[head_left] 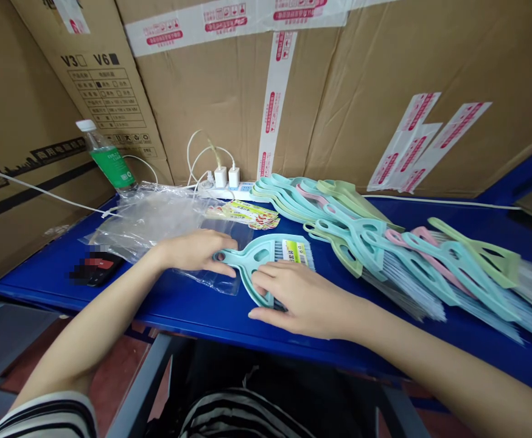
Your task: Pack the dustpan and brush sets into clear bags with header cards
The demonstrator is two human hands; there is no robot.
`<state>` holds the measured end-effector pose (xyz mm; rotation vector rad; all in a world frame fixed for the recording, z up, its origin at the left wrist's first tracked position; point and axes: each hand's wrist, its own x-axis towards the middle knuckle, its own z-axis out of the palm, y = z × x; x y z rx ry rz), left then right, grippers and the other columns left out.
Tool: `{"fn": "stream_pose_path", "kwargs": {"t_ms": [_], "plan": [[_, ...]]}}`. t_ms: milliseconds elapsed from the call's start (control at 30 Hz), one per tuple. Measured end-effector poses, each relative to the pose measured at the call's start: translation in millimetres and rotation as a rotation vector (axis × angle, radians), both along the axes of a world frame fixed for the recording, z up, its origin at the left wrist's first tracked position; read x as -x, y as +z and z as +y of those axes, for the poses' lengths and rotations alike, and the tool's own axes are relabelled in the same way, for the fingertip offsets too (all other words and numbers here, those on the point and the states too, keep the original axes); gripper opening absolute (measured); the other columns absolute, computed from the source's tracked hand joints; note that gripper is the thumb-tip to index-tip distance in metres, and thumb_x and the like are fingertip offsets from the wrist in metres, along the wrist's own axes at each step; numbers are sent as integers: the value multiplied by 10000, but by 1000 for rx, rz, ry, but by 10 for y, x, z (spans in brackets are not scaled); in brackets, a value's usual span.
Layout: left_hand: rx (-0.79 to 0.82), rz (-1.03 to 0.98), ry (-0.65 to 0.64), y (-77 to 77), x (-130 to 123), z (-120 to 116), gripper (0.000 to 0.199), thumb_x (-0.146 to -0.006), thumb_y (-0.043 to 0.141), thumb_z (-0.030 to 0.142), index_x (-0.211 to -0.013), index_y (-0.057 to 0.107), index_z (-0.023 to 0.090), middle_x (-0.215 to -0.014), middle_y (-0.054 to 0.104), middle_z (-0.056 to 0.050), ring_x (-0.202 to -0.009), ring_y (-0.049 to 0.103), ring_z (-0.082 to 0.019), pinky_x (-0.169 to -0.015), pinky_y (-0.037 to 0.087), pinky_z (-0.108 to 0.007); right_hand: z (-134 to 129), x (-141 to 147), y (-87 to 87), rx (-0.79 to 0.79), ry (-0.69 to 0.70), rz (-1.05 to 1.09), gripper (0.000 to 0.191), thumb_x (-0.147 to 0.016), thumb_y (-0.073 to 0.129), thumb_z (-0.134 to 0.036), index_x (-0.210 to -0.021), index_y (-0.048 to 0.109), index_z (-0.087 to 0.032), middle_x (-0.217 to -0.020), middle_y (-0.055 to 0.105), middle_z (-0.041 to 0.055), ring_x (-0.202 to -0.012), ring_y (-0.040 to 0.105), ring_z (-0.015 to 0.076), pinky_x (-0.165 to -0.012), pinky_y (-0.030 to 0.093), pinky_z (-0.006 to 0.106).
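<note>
A teal plastic hand brush (266, 255) with pale bristles and a yellow-and-white label lies on a flat clear plastic bag (215, 281). My left hand (197, 252) is shut on its handle end, with the fingertips near the hanging hole. My right hand (297, 298) clasps the lower edge of the brush head and hides part of it. To the right lies a loose pile of similar teal, pink and pale green brushes (407, 255). Several printed labels (243, 213) rest just behind the brush.
More crumpled clear bags (147, 219) lie on the blue table (193, 310), beside a blurred black phone (95, 267). A water bottle (106, 158), a power strip (229, 191) with white chargers, and cables stand at the back against taped cardboard boxes (229, 91).
</note>
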<state>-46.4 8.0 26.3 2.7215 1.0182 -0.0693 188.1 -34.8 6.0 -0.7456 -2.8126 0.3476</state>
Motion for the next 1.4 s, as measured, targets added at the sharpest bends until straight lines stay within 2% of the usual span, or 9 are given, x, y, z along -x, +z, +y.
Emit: {"fn": "stream_pose_path", "kwargs": {"t_ms": [100, 267, 333, 433, 667, 967, 1067, 1200, 1400], "plan": [[-34, 39, -6, -11, 7, 19, 290, -933, 531, 479, -888, 574, 195, -733, 626, -2, -650, 556, -150, -610, 376, -254, 89, -67, 52, 21, -118, 49, 225, -929, 577, -419, -841, 530, -217, -761, 633, 12, -670, 577, 184, -612, 407, 298], [2, -16, -3, 51, 86, 65, 354, -955, 456, 519, -860, 560, 195, -744, 629, -12, -663, 564, -150, -636, 401, -258, 402, -294, 90, -86, -597, 91, 322, -949, 443, -466, -1015, 550, -170, -756, 630, 74, -674, 617, 250, -597, 443, 356], [8, -54, 21, 84, 129, 88, 392, -954, 428, 549, -863, 564, 193, -774, 639, -19, -687, 576, -155, -656, 417, -263, 506, -374, 61, 51, -680, 81, 433, -959, 396, -477, -1158, 541, -120, -648, 604, 53, -576, 611, 248, -543, 468, 369], [25, -90, 46, 126, 177, 119, 414, -944, 423, 572, -873, 570, 191, -803, 649, -24, -711, 584, -162, -673, 429, -273, 552, -432, 0, 441, -523, 220, 615, -983, 347, -466, -1489, 296, -121, -595, 607, 17, -460, 597, 215, -440, 512, 347], [-3, -105, 62, 108, 150, 124, 382, -940, 441, 547, -922, 579, 191, -863, 662, -44, -756, 594, -174, -707, 440, -288, 425, -458, -103, 1009, -529, 630, 811, -980, 386, -325, -1556, -185, -308, -1205, 685, 92, -1008, 702, 226, -739, 632, 390], [-78, -210, 86, 73, 128, 113, 410, -919, 482, 551, -1076, 583, 186, -1075, 678, -91, -938, 625, -194, -822, 473, -307, 396, -391, -355, 996, -574, 800, 845, -923, 448, -249, -1575, -79, -351, -1247, 676, 76, -986, 714, 237, -808, 616, 445], [-253, -168, 369, 172, 188, 136, 402, -946, 402, 521, -1029, 597, 179, -1022, 696, -99, -892, 635, -203, -816, 481, -332, 392, -378, -362, 1008, -591, 810, 852, -916, 454, -241, -1579, -76, -323, -1255, 669, 85, -992, 707, 241, -826, 608, 460], [-360, 184, 836, 228, 207, 173, 442, -944, 376, 503, -1047, 634, 159, -1016, 722, -150, -943, 667, -285, -796, 499, -387, 430, -422, -375, 944, -583, 761, 765, -920, 452, -268, -1584, 76, -328, -1193, 690, 91, -933, 719, 257, -786, 618, 473], [-211, 493, 838, 122, 119, 184, 397, -906, 404, 387, -1030, 691, 144, -1019, 742, -186, -1000, 688, -332, -792, 520, -380, 490, -473, -419, 877, -540, 706, 717, -933, 423, -283, -1575, 110, -345, -1189, 689, 88, -915, 723, 257, -759, 622, 476]]}}
